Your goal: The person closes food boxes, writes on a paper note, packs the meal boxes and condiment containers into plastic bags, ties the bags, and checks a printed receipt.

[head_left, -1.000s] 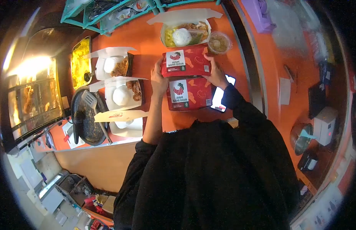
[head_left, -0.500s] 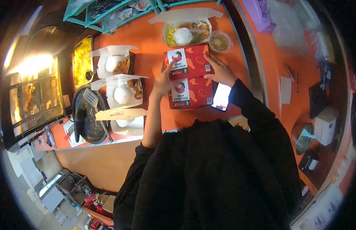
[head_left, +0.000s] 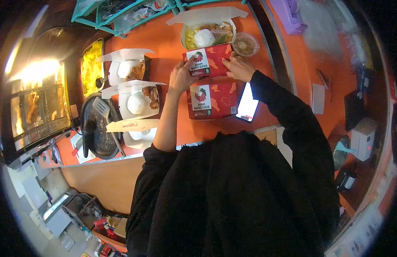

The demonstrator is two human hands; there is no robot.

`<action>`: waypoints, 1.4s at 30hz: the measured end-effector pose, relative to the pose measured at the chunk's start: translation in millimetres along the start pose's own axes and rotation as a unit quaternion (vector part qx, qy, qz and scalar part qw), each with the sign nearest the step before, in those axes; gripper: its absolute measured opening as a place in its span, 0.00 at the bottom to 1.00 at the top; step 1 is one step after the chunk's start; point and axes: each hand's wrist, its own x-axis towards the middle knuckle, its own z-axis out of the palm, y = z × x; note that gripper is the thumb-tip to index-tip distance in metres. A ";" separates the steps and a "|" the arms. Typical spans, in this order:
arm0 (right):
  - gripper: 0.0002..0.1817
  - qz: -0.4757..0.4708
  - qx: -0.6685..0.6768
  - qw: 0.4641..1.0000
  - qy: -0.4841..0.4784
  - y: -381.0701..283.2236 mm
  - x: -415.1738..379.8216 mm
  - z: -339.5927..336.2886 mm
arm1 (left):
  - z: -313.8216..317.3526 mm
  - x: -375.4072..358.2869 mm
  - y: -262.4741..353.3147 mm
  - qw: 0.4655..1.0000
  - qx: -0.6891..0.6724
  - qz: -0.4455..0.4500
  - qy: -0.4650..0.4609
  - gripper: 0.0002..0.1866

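Both hands are on a closed red cardboard food box (head_left: 214, 64) printed with chicken pictures. My left hand (head_left: 182, 78) grips its left side, with the thumb over the white label. At the right side, my right hand (head_left: 238, 68) has curled fingers pressed on the lid edge and corner. A second closed red food box (head_left: 222, 96) lies just nearer to me. Beyond the held box stands an open food box (head_left: 189, 40) with rice, yellow food and fried chicken. A lidded clear cup (head_left: 245, 45) touches or nearly touches that area. A lit phone (head_left: 248, 104) lies by the nearer box.
On the left are open rice boxes (head_left: 137, 104), a black pan (head_left: 93, 128) with a spatula (head_left: 102, 108), a tray of yellow food (head_left: 92, 64) and a lit display case (head_left: 38, 103). Teal baskets (head_left: 121, 25) line the back. A metal bowl (head_left: 340, 160) stands right.
The upper red box has shifted slightly away from me and tilted, opening a gap to the nearer box. My right hand has moved left and curled its fingers onto the lid.
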 end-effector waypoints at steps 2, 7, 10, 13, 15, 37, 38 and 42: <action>0.24 -0.023 0.007 1.000 0.002 4.7 0.9 3.2 | 3.8 -1.9 -4.4 0.999 -0.007 0.026 0.023 0.41; 0.16 0.004 -0.143 0.984 0.107 -2.0 -3.6 31.9 | 24.0 -10.1 -20.7 0.996 0.079 0.028 0.026 0.45; 0.17 0.083 0.028 0.994 0.068 -4.8 -11.1 32.6 | 29.8 -12.3 -27.2 0.998 0.053 -0.008 -0.030 0.45; 0.23 -0.022 -0.016 0.986 0.165 5.5 -23.0 45.7 | 31.6 -11.2 -29.4 0.996 -0.033 -0.024 -0.079 0.44; 0.25 0.008 0.006 0.989 0.149 -0.8 -31.5 39.1 | 33.4 -10.4 -22.8 0.993 0.089 -0.055 -0.056 0.44; 0.12 0.293 0.512 0.731 0.343 257.4 -59.6 -124.3 | 80.5 -116.7 50.2 0.972 0.198 0.106 0.063 0.31; 0.10 0.222 0.613 0.657 0.377 253.3 -62.3 -118.7 | 80.1 -117.6 50.0 0.977 0.173 0.105 0.063 0.31; 0.09 0.263 0.548 0.627 0.487 212.5 -70.8 -141.3 | 82.2 -115.4 47.6 0.980 0.146 0.112 0.081 0.30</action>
